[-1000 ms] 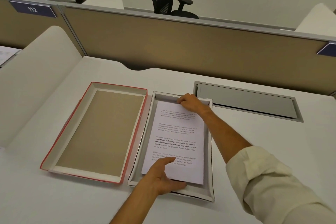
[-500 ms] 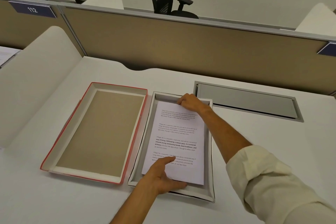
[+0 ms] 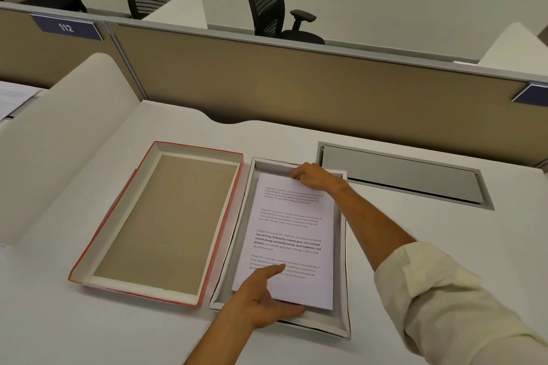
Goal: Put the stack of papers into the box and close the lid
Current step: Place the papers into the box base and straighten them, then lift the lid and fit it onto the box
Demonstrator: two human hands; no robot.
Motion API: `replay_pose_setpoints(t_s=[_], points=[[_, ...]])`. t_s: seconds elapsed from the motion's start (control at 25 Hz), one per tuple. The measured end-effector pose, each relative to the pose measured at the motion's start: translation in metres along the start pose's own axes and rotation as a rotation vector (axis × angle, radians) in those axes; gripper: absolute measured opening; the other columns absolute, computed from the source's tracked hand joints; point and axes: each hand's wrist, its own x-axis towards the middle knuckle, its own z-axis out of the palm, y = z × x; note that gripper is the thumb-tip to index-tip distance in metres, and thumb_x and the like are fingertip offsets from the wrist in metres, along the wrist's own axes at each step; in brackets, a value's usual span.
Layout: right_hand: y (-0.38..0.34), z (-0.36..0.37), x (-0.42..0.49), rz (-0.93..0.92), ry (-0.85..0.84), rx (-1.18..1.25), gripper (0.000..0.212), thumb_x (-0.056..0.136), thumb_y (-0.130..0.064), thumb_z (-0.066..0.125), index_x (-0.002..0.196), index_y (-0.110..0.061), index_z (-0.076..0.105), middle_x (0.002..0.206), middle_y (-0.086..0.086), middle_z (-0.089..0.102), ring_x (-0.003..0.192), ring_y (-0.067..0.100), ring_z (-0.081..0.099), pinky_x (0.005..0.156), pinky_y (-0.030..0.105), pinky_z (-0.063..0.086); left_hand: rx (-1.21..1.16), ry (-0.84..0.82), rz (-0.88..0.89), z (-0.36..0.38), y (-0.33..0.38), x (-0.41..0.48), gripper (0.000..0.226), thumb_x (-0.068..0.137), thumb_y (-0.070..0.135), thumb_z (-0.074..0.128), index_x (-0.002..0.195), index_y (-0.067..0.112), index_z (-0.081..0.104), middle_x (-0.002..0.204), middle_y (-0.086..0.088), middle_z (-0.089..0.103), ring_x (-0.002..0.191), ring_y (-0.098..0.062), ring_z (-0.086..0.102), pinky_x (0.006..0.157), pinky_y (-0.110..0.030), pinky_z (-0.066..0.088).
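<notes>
Left hand (image 3: 262,298): enters from the near side on a bare forearm, palm down. The index finger lies straight on top of the stack of papers (image 3: 292,234), the thumb is stretched along its near edge, and the other fingers are hidden beneath the sheets.
Right hand (image 3: 314,176): reaches in from the right, knuckles up, fingers curled over the stack's far edge.
Right arm: nearly straight, cream sleeve (image 3: 444,290) rolled to mid-forearm.

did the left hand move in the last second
No. The left hand holds the same near corner of the papers, judged against the box rim.
</notes>
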Motion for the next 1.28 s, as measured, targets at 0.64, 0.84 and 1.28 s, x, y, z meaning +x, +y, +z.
replay_pose_setpoints(t_s=[0.64,0.84,1.28], points=[[-0.094,0.034,-0.015,-0.049,0.181,0.738,0.048,0.087,0.011,0.045,0.134,0.000,0.053,0.135,0.016,0.058,0.128,0.025,0.054,0.112,0.037,0.041,0.550,0.198,0.954,-0.053,0.138,-0.075,0.042,0.084,0.035,0.068,0.120,0.015,0.060,0.124,-0.013,0.067,0.115,-0.026,0.065,0.102,-0.039,0.048],[-0.130,0.099,-0.024,0.013,0.186,0.991,0.061,0.083,0.007,0.061,0.140,-0.005,0.045,0.141,0.011,0.053,0.132,0.023,0.050,0.109,0.035,0.044,0.853,0.548,1.256,-0.101,0.204,-0.083,0.033,0.090,0.017,0.067,0.122,0.017,0.058,0.123,-0.004,0.067,0.114,-0.022,0.064,0.099,-0.036,0.048],[-0.160,0.162,-0.031,0.172,0.304,0.903,0.041,0.078,0.009,0.067,0.117,-0.004,0.061,0.113,0.010,0.069,0.100,0.025,0.069,0.084,0.032,0.060,1.227,1.040,1.056,-0.185,0.261,-0.083,0.063,0.083,0.003,0.073,0.141,0.009,0.047,0.141,-0.021,0.054,0.126,-0.043,0.053,0.107,-0.054,0.042]])
